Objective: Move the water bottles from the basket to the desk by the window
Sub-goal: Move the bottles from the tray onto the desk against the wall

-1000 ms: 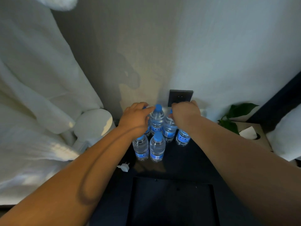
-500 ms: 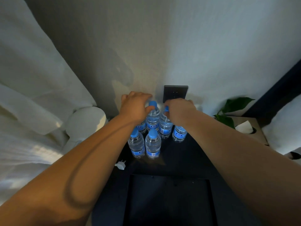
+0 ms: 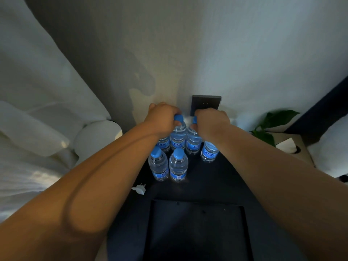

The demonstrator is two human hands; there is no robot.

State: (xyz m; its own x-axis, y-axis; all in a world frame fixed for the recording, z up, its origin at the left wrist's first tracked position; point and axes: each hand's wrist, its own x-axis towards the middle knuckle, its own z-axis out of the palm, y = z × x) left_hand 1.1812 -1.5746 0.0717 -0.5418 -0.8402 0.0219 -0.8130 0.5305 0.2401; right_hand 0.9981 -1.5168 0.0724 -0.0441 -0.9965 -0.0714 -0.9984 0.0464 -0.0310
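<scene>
Several clear water bottles with blue caps and blue labels stand upright on the dark desk [image 3: 216, 181] near the wall. Two are in front [image 3: 158, 164] [image 3: 178, 165]; the others form a back row. My left hand [image 3: 162, 117] is closed over the top of the back-left bottle [image 3: 163, 144], its thumb against the cap of the neighbouring bottle [image 3: 178, 136]. My right hand [image 3: 211, 122] grips the cap of a back bottle [image 3: 194, 143] and hides the top of the rightmost one [image 3: 209, 152]. No basket is in view.
A black socket plate [image 3: 206, 104] is on the wall behind the bottles. A white plug [image 3: 139, 189] lies left of the front bottles. A white round lamp [image 3: 98, 140] and curtain [image 3: 37, 91] are left; a plant [image 3: 271, 125] and tissue box [image 3: 290, 147] are right.
Both hands stay on the tops of the back-row bottles, and the bottles have not visibly moved. My left hand has shifted slightly toward the wall.
</scene>
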